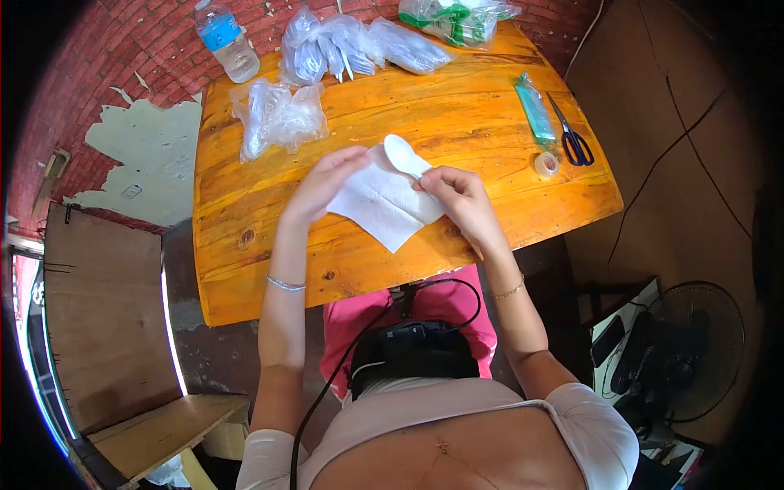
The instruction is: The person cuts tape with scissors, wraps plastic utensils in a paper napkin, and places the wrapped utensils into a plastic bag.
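A white paper napkin is spread above the front part of the wooden table, between my two hands. My left hand grips its left edge, with fingers along the upper left corner. My right hand pinches the handle of a white plastic spoon at the napkin's right side. The spoon's bowl points up and left, over the napkin's top edge. Most of the handle is hidden by my right fingers, and whether they also grip the napkin I cannot tell.
On the wooden table, clear plastic bags lie at the left, bundled bags at the back beside a water bottle. At the right are scissors, a teal packet and a tape roll. A fan stands lower right.
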A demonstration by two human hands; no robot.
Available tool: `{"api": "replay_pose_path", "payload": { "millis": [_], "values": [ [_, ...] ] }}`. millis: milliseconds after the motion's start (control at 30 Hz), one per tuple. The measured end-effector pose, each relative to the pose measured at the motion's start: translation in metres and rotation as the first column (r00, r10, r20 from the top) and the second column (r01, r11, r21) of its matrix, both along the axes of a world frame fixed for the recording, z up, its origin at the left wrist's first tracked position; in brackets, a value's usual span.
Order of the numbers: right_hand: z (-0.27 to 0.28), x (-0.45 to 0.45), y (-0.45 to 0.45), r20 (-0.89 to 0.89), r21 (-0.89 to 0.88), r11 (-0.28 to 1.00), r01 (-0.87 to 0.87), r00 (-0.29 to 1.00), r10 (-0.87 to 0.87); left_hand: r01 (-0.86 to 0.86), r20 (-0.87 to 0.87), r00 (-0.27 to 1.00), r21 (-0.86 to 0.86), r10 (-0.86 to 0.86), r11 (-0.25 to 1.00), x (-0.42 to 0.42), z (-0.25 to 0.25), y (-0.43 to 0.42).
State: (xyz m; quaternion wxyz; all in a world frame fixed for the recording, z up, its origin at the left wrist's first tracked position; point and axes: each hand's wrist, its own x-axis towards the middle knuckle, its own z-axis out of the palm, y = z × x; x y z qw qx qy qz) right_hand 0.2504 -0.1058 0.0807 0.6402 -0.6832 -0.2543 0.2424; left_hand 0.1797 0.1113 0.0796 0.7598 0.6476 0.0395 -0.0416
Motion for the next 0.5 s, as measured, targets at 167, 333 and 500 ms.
{"api": "replay_pose_path", "payload": {
  "millis": [167,333,500],
  "values": [
    [0.02,-0.021,-0.004,-0.236,0.26,0.96,0.104,0.971,-0.042,0.307,0.313,0.95,-0.927,-0.005,0.216,-0.025,-0.005,-0.01],
    [0.023,-0.037,0.004,-0.108,0.263,0.958,0.119,0.99,-0.093,0.345,0.422,0.863,-0.894,0.279,0.284,-0.039,-0.016,-0.04],
    [0.021,-0.042,0.003,0.021,0.121,0.973,0.195,0.98,-0.199,0.248,0.451,0.842,-0.811,0.297,0.53,-0.05,-0.014,-0.05]
  ]
}}
